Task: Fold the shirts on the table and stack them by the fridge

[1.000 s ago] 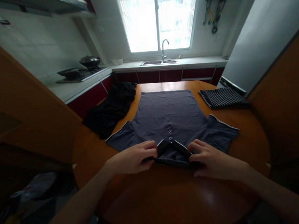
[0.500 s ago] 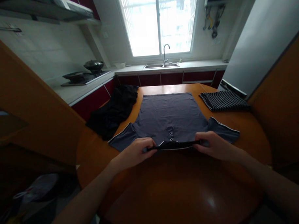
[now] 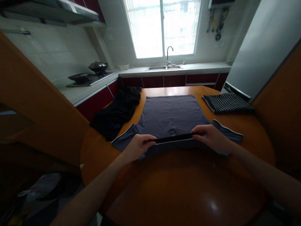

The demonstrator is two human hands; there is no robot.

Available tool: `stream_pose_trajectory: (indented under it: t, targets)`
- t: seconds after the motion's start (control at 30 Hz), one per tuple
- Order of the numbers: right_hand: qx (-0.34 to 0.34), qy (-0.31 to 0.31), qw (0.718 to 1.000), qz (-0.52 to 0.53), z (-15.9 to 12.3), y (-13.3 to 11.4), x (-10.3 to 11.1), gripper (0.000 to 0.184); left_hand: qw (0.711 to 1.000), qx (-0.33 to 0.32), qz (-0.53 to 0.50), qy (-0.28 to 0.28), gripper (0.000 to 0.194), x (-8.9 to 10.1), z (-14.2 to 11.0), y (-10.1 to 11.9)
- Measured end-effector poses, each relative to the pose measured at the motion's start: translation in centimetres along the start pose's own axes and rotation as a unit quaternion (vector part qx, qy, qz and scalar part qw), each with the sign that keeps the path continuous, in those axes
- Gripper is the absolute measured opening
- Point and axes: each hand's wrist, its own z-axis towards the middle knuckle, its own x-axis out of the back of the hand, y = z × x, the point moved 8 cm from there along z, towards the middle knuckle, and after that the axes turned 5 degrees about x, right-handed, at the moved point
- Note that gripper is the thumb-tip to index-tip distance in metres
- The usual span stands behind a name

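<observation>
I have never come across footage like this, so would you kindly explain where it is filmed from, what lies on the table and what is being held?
There is no machine here: the bare left hand and right hand belong to the person wearing the camera on their head. It looks forward and down past their arms. On the brown table a grey-blue shirt lies spread out, neck end nearest the person. Each hand pinches the dark collar, one towards either end. A black cloth lies to the left and a striped cloth to the right. Beyond are a sink and a bright window.
</observation>
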Motion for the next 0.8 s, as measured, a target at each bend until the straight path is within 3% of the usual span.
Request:
stream_pose_trajectory:
  t: [0.07,0.17,0.23,0.33,0.47,0.6,0.7,0.8]
  targets:
    - [0.048,0.020,0.998,-0.037,-0.8,-1.2,0.2,0.011,0.998,-0.054,0.029,0.006,0.019,0.3,-0.9,1.3]
    - [0.175,0.026,0.980,-0.091,-3.4,-4.0,-0.2,0.012,0.981,-0.180,0.077,0.013,0.023,0.2,-3.6,4.1]
    - [0.253,0.000,0.959,-0.129,-5.5,-5.4,-1.2,0.016,0.959,-0.264,0.107,0.006,0.029,-0.6,-5.9,5.5]
    - [0.307,-0.037,0.934,-0.181,-8.2,-6.1,-3.2,0.020,0.932,-0.332,0.144,-0.031,0.034,-2.7,-8.5,6.2]
    - [0.311,-0.080,0.921,-0.219,-10.1,-5.6,-6.2,0.021,0.923,-0.339,0.169,-0.076,0.033,-5.0,-10.1,5.6]
    - [0.279,-0.128,0.926,-0.218,-10.9,-5.7,-7.7,0.019,0.921,-0.346,0.155,-0.092,0.032,-5.2,-11.1,5.5]
    - [0.237,-0.152,0.951,-0.131,-10.7,-6.0,-6.8,0.015,0.928,-0.336,0.098,-0.129,0.033,-4.3,-11.5,5.4]
    - [0.176,-0.089,0.980,-0.016,-9.1,-5.1,-4.2,0.020,0.962,-0.256,0.031,-0.085,0.036,-2.2,-9.5,4.7]
